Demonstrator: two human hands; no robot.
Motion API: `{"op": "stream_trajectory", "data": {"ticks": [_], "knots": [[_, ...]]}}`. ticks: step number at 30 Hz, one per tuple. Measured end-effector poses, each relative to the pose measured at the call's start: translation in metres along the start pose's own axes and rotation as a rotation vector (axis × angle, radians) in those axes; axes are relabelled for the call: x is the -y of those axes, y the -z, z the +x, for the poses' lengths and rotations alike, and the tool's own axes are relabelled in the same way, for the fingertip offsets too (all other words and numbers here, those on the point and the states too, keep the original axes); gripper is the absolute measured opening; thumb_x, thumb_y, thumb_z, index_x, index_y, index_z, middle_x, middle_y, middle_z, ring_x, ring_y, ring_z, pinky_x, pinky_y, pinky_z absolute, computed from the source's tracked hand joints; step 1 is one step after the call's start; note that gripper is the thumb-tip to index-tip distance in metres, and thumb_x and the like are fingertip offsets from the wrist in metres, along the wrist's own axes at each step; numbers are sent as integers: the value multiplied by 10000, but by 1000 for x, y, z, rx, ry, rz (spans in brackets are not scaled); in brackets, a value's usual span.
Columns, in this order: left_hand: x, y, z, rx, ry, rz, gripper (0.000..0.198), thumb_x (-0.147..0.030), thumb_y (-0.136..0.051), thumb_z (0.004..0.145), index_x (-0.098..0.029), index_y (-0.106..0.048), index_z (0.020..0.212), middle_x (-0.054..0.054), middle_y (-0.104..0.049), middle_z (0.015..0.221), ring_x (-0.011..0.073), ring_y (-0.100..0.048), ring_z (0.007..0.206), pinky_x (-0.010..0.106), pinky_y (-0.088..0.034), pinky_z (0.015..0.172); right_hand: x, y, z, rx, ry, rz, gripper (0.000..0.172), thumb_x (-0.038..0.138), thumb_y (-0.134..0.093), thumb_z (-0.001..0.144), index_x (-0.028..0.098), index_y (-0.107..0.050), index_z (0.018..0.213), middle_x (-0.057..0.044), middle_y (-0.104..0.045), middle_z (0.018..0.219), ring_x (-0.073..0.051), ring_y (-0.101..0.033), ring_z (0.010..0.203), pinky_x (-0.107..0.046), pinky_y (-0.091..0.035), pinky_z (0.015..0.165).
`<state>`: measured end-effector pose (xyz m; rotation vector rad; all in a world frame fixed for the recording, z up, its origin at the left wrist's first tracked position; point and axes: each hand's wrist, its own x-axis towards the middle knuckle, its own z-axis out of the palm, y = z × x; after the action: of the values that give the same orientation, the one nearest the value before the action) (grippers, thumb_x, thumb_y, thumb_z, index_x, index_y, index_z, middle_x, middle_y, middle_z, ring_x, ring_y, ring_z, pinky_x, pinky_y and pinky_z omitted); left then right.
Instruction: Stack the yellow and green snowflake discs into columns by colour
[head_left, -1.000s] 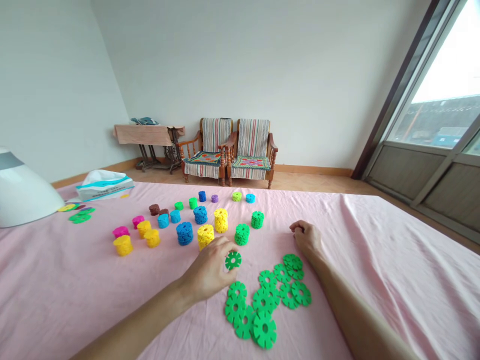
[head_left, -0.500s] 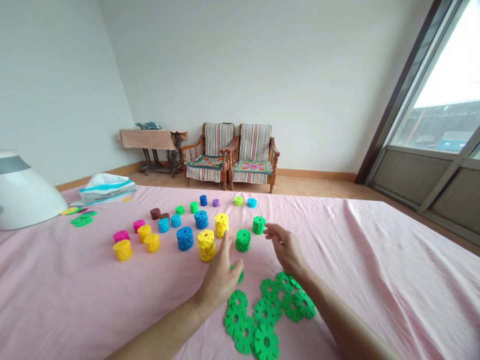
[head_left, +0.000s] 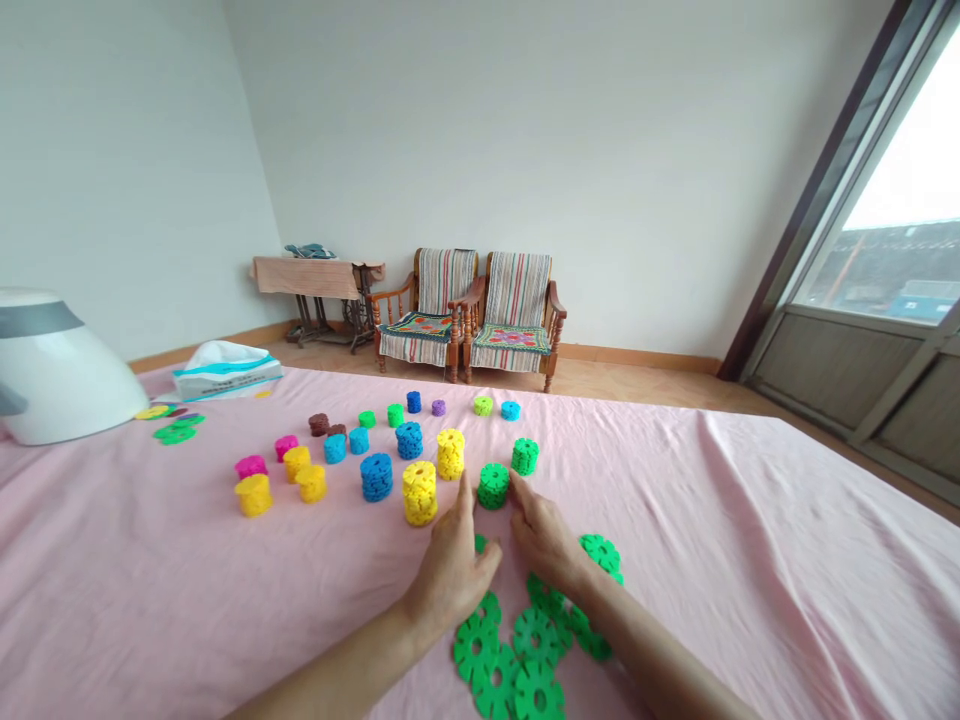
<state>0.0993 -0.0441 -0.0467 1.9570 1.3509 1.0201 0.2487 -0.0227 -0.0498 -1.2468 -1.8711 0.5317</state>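
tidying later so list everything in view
green stacks: four, green, centre
yellow stacks: five, yellow, left to centre
blue stacks: six, blue, centre and back
other stacks: six, pink, brown, purple, lime, left and back
loose discs: several, green, front
far discs: several, mixed, left
tissue pack: one, white-blue, left
white object: one, white-grey, left
cloth: one, pink, underneath
chairs: two, brown, back
table: one, pink cover, back
window: one, grey frame, right
left grip: one, bare, by near green stack
right grip: one, bare, same stack

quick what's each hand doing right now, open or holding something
Left hand: open, seemingly empty, beside the nearer green stack of round notched plastic discs.
Right hand: at that stack's right side; open or closed cannot be told.
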Motion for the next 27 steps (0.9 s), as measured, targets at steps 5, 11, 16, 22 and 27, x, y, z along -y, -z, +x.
{"op": "stream_trajectory", "data": {"ticks": [5,11,16,22,27], "knots": [[0,0,-1,-3,-26,17,822,-98,-502,727,-148,-132,1460,153,-364,1448,253,-371,1312,440,-277,1086,7,-1,-1,32,-1,-45,606,4,-359,711,125,-421,1302,-141,-629,1179,-235,-578,1108,-403,-443,951],[0,1,-1,14,-52,56,817,-101,-501,723,-123,-141,1456,179,-362,1439,264,-352,1318,460,-284,1076,9,-2,-1,49,14,-85,597,12,-358,707,102,-403,1296,-161,-621,1178,-242,-568,1116,-399,-442,946],[1,2,-1,-1,-63,48,818,-100,-514,719,-166,-165,1456,146,-381,1435,259,-362,1311,462,-273,1083,5,-5,-2,24,17,-136,609,15,-364,708,98,-402,1311,-162,-622,1185,-245,-571,1120,-402,-445,950],[1,2,-3,-2,-78,46,822,-85,-506,723,-169,-149,1458,148,-321,1467,259,-297,1350,472,-244,1103,2,-5,-3,-21,-6,-158,621,16,-378,706,121,-411,1317,-150,-621,1198,-243,-574,1124,-398,-456,948],[-2,2,-5,14,-86,60,828,-67,-492,714,-154,-138,1458,160,-336,1456,269,-339,1326,477,-283,1084,11,-4,-4,-18,27,-153,621,17,-365,705,112,-410,1317,-149,-586,1249,-240,-538,1171,-411,-430,982]]}}
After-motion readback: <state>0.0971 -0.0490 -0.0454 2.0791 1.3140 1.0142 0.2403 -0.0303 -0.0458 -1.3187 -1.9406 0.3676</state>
